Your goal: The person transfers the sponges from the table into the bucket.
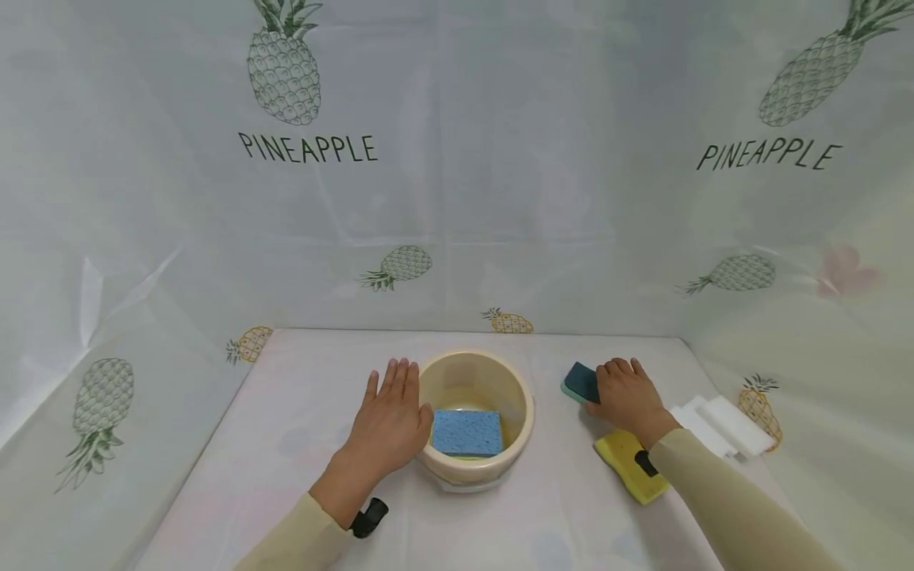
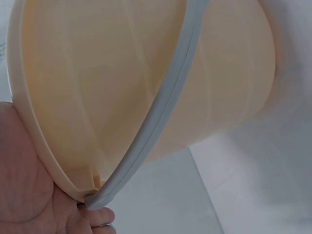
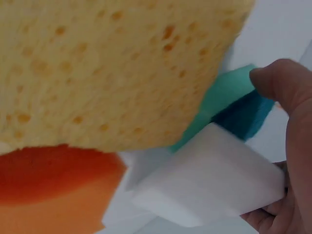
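Observation:
A cream bucket [image 1: 526,400] with a grey handle [image 2: 163,100] stands mid-table, and a blue sponge [image 1: 467,433] lies inside it. My left hand [image 1: 385,424] rests against the bucket's left rim, its fingers straight. To the right, my right hand [image 1: 628,396] holds a dark teal sponge [image 1: 581,382]; in the right wrist view the thumb presses on that teal sponge [image 3: 241,109]. A white block [image 3: 209,175] sits against the fingers there; I cannot tell whether it is gripped too. A yellow sponge [image 1: 628,468] lies below the right wrist.
White blocks [image 1: 735,426] lie at the table's right edge, beside the right forearm. An orange piece [image 3: 53,190] shows below the large yellow sponge [image 3: 107,73] in the right wrist view. White sheeting printed with pineapples [image 1: 286,75] hangs around the table.

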A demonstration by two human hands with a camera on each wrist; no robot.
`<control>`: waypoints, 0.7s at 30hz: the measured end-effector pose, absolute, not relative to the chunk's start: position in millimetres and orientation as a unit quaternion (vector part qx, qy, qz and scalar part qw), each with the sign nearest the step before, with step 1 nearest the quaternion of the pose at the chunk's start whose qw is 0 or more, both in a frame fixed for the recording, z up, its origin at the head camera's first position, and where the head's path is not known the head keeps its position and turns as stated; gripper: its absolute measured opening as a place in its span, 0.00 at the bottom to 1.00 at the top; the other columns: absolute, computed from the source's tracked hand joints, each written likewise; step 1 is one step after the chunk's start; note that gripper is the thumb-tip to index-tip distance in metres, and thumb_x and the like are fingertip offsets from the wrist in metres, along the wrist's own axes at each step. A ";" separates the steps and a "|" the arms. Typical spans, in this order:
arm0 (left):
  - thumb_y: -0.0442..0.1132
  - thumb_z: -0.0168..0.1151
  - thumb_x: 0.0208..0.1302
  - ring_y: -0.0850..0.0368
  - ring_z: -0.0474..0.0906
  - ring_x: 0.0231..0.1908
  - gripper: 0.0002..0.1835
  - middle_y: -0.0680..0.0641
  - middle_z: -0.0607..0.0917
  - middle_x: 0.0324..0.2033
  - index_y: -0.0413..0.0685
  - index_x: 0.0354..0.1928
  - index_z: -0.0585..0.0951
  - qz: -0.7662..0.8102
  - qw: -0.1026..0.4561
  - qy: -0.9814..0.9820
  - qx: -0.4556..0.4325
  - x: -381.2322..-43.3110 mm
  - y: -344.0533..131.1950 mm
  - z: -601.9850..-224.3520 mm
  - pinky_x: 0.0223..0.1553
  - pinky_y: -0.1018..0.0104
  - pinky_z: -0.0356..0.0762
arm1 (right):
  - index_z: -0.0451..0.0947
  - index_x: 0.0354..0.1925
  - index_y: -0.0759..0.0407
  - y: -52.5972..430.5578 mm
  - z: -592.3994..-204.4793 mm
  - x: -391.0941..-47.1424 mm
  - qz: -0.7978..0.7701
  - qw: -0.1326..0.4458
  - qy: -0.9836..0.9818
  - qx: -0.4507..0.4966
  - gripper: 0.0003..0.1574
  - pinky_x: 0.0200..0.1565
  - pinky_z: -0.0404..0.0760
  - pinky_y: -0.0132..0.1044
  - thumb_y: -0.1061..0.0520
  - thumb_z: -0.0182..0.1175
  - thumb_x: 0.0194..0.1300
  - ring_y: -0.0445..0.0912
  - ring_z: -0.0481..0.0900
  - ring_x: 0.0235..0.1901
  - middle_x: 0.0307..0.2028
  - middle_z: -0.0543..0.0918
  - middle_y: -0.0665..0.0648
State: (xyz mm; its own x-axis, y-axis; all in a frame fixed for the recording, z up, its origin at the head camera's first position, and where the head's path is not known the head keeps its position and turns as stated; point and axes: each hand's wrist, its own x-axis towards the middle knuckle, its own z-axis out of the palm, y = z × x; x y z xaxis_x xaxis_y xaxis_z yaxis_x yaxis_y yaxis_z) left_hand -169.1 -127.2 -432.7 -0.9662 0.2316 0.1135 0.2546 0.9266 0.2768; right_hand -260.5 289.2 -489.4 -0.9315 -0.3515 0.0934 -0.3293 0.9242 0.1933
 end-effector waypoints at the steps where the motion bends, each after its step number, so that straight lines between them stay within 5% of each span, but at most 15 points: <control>1: 0.49 0.45 0.82 0.35 0.48 0.82 0.37 0.29 0.57 0.80 0.29 0.80 0.57 -0.146 0.038 -0.981 -0.125 -168.9 -127.0 -432.4 0.80 0.33 0.45 | 0.76 0.59 0.76 291.4 -491.5 -262.1 -0.092 0.057 -0.980 0.170 0.47 0.71 0.67 0.69 0.36 0.72 0.63 0.67 0.74 0.64 0.59 0.81 0.72; 14: 0.49 0.46 0.82 0.35 0.48 0.82 0.37 0.30 0.58 0.80 0.29 0.80 0.57 -0.141 0.038 -0.982 -0.122 -169.1 -126.8 -432.5 0.81 0.34 0.46 | 0.81 0.54 0.73 298.3 -493.4 -269.7 -0.131 0.009 -0.979 0.158 0.47 0.70 0.66 0.72 0.31 0.67 0.62 0.67 0.77 0.59 0.54 0.83 0.71; 21: 0.49 0.46 0.82 0.35 0.49 0.82 0.37 0.30 0.58 0.80 0.30 0.80 0.57 -0.141 0.042 -0.982 -0.121 -168.3 -126.4 -432.7 0.81 0.35 0.46 | 0.82 0.55 0.73 298.2 -490.3 -267.9 -0.114 -0.012 -0.985 0.132 0.45 0.71 0.56 0.79 0.33 0.68 0.62 0.69 0.76 0.61 0.56 0.83 0.72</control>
